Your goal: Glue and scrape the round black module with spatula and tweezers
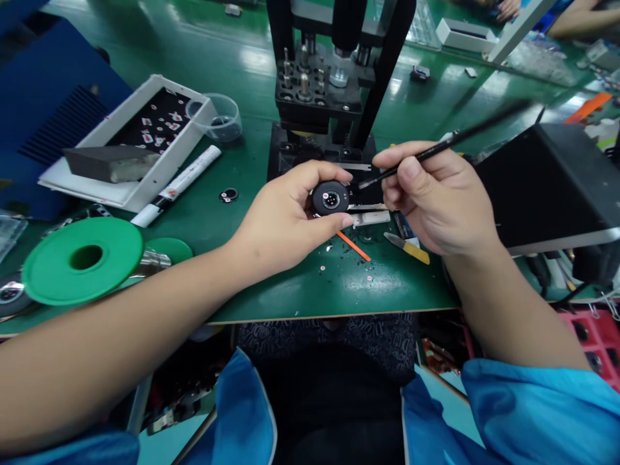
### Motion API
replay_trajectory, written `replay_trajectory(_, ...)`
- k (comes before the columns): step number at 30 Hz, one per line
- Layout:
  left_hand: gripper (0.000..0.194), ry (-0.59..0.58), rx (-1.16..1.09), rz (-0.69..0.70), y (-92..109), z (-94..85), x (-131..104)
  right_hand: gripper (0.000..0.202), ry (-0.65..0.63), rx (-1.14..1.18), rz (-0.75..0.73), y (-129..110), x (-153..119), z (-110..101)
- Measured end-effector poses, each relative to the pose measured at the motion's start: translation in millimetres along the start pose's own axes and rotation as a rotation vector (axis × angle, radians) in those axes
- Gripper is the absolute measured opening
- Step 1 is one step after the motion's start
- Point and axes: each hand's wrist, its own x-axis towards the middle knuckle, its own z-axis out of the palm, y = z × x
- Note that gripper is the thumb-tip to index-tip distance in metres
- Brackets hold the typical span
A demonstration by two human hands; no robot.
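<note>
Between the thumb and fingers of my left hand is a round black smartwatch case. Its back faces up, showing a sensor ring with a small white-and-red sticker. My right hand pinches a slim black pointed tool, whose kind I cannot make out; its rear end is blurred. The fine tip sits just right of the watch case, apart from it. Beneath the hands, a white piece, an orange stick and a yellow-handled knife lie on the green bench among small scraps.
A black press stands ahead of my hands. To the left are a white box of stickers, a clear cup, a marker and a green spool. A black box-like device stands right. Another person's arm shows far right.
</note>
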Motion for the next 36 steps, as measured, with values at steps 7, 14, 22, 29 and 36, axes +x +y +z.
replay_trajectory(7,0.046,0.003,0.000,0.005,-1.7,3.2,0.2,0.022,-0.018,-0.112,-0.279,-8.3,-10.2,18.7)
replay_trajectory(14,0.046,0.023,0.027,0.029,0.9,5.3,-1.6,0.021,0.077,-0.191,-0.460,-6.9,-12.6,26.0)
replay_trajectory(22,0.042,0.029,0.075,0.037,1.8,5.4,-2.5,0.015,0.049,-0.285,-0.475,-7.0,-13.6,24.1)
replay_trajectory(29,0.040,0.039,0.084,0.038,4.5,4.8,-2.8,0.007,0.073,-0.425,-0.434,-7.4,-16.1,23.2)
replay_trajectory(36,0.040,0.047,0.105,0.037,4.3,4.8,-3.6,0.007,0.061,-0.394,-0.430,-9.8,-17.0,24.0)
